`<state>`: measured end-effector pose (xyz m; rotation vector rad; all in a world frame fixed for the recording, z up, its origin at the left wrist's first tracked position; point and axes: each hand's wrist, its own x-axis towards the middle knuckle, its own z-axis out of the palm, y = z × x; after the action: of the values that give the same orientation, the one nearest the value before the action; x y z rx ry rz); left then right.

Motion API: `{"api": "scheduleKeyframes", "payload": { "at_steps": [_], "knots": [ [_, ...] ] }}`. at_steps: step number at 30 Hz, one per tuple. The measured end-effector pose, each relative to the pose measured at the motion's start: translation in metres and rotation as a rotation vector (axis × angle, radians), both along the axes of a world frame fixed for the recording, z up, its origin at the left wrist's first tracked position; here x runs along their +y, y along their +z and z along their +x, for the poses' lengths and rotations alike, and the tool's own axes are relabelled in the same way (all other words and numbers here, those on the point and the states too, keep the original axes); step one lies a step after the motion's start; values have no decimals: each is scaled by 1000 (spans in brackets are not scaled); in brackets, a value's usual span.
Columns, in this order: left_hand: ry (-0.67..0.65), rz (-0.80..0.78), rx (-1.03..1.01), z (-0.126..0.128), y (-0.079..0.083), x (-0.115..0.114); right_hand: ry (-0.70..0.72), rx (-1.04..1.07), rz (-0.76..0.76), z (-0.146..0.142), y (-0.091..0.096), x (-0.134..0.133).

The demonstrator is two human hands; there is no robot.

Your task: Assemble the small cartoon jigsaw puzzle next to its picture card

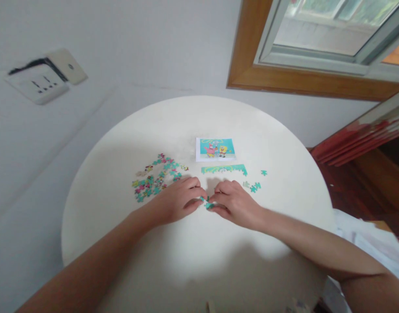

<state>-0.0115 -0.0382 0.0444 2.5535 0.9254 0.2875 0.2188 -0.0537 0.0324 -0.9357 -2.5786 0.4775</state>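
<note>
My left hand (pixel 185 198) pinches a small teal puzzle piece at its fingertips. Close against it, my right hand (pixel 233 202) grips teal puzzle pieces (pixel 209 205) between thumb and fingers. Whether the pieces of the two hands are joined I cannot tell. Just beyond the hands lies an assembled teal puzzle strip (pixel 223 169) with a jagged lower edge. Behind it is a reference picture (pixel 217 149) with a pink and a yellow cartoon figure. A scattered heap of loose puzzle pieces (pixel 149 187) lies left of my left hand.
Several teal and pale pieces (pixel 256 187) lie right of my right hand, with a single teal piece (pixel 263 172) farther out. The round white table (pixel 199 115) stands against a wall with a socket (pixel 38 82) and a wood-framed window (pixel 251 78). Papers (pixel 372 248) are at the right.
</note>
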Motion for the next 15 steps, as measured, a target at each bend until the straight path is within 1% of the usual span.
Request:
{"api": "scheduleKeyframes", "payload": {
  "at_steps": [7,9,15],
  "knots": [
    [-5,8,-33,1,-1,-2,26,39,-148,3,5,6],
    [-12,12,-56,3,-1,-3,44,44,-163,4,5,7],
    [-35,22,-82,14,-3,-9,70,87,-145,4,2,7]
  ]
}}
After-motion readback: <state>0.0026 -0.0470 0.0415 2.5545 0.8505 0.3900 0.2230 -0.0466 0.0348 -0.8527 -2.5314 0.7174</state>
